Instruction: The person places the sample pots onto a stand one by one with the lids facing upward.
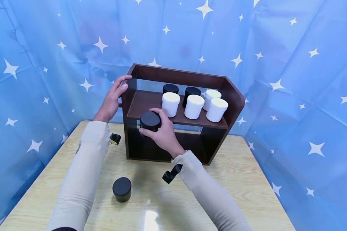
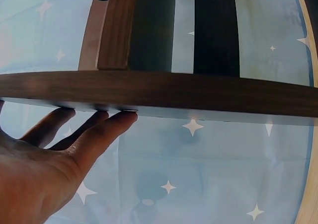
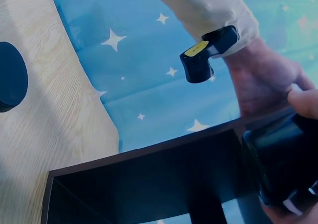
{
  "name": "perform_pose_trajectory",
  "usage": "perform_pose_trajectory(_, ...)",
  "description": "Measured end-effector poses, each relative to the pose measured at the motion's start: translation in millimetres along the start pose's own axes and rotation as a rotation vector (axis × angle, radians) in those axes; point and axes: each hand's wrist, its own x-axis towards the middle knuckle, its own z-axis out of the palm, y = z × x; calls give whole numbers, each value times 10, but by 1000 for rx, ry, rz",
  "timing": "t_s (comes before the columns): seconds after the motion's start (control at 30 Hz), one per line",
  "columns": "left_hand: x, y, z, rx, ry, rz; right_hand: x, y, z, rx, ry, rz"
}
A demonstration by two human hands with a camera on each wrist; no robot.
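My right hand [image 1: 164, 132] grips a black lidded jar [image 1: 150, 121] in front of the upper shelf's left part; in the right wrist view the dark jar [image 3: 283, 154] fills the lower right corner. With fingers straight, my left hand [image 1: 112, 98] touches the outer left side of the dark brown two-tier shelf unit [image 1: 182, 71]. In the left wrist view its fingertips [image 2: 130, 115] press on that side panel. On the upper tier stand several white jars, among them one white jar [image 1: 170, 105] nearest the held jar, with two black jars, a left one [image 1: 170, 88] and a right one [image 1: 192, 91], behind.
Another black jar [image 1: 122, 189] stands on the wooden table [image 1: 237, 192] in front of the shelf, left of centre. A blue curtain with stars [image 1: 185, 38] surrounds the table. Each wrist wears a small camera, such as the right camera [image 1: 172, 173].
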Motion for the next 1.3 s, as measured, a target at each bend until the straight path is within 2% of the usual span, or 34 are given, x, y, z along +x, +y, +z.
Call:
perform_pose_trajectory(0.17, 17, -15, 9, -2, 4, 3, 53, -31, -13, -18, 18, -1)
perform_pose_trajectory(0.43, -32, 77, 25, 2, 6, -7, 154, -132, -44, -43, 24, -34)
perform_pose_trajectory(0.77, 49, -57, -8, 2, 7, -1, 345, -176, -35, -115, 55, 15)
perform_pose_trajectory(0.9, 8, 15, 14, -7, 4, 6, 395, -158, -25, -123, 63, 28)
perform_pose_trajectory(1.03, 16, 20, 31, -11, 0, 3, 455, -142, -9, -175, 73, 44)
perform_pose_trajectory(1.1, 46, -39, 23, -12, -1, 0, 496, -139, 6, -202, 75, 51)
perform_pose_trajectory(1.3, -7, 8, 7, -16, 1, 0, 615, -153, 50, -229, 81, 69)
